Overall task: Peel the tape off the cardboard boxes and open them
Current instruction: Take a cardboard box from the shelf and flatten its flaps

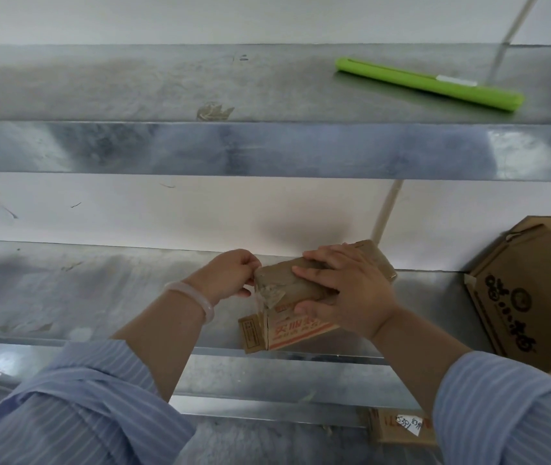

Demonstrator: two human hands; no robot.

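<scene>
Hands mid-frame: our right hand (344,290) grips the seemingly light, stiff cardboard box (284,285); left hand (230,276) pinches its flimsy tape (262,298).

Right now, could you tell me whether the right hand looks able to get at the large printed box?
Probably yes: only bare shelf lies between the right hand and the large printed box. It would first have to let go of the small box.

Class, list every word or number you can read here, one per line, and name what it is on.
"5391", handwritten, uncertain: white sticker on the lowest box.
Red characters on the small box: blurred.
Black logo characters on the large box: unreadable.
Label on the green roll: too small.
</scene>
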